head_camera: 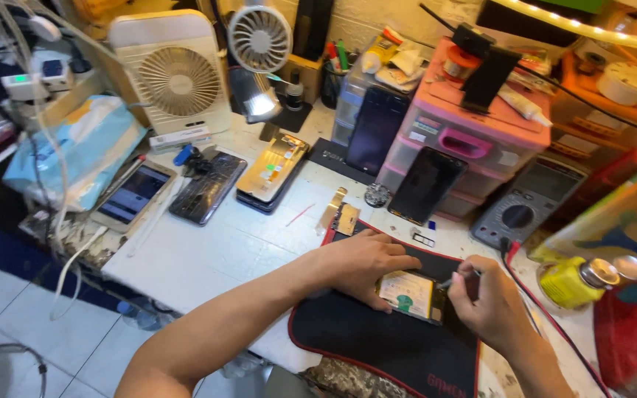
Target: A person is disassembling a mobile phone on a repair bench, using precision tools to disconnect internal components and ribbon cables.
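Cluttered and brightly lit, our white counter [208,258] runs from the tiled floor on the near left to the far wall. At its near edge lies a black work mat [377,343] with red trim, and on it rests an opened phone [412,295], its back off and its yellowish battery showing.

Our left hand [359,265] lies flat over the left end of the opened phone, fingers [399,262] spread and pressing down on it rather than closed around it. Our right hand [492,302] is just right of the phone, its fingers pinched on a thin metal tool [451,281], likely tweezers, whose tip touches the phone's far right corner.

Just beyond the mat, on the far left of it, sit a small gold-coloured metal plate [346,219] and a slim strip [331,208]. Farther left on the counter we see a row of phones lying flat: a light one with a lit screen [133,194], a dark cracked one [208,187], and a gold-backed opened one [273,171]. Behind them stand a white box fan [175,74] and a small round fan [259,37].

On the far right a pink set of plastic drawers [473,125] has two dark phones [427,184] leaning against it. Right of it lies a grey multimeter [528,200], with its red lead running down past our right hand. Near the right edge stands a yellow-green bottle [573,282] with a metal cap.
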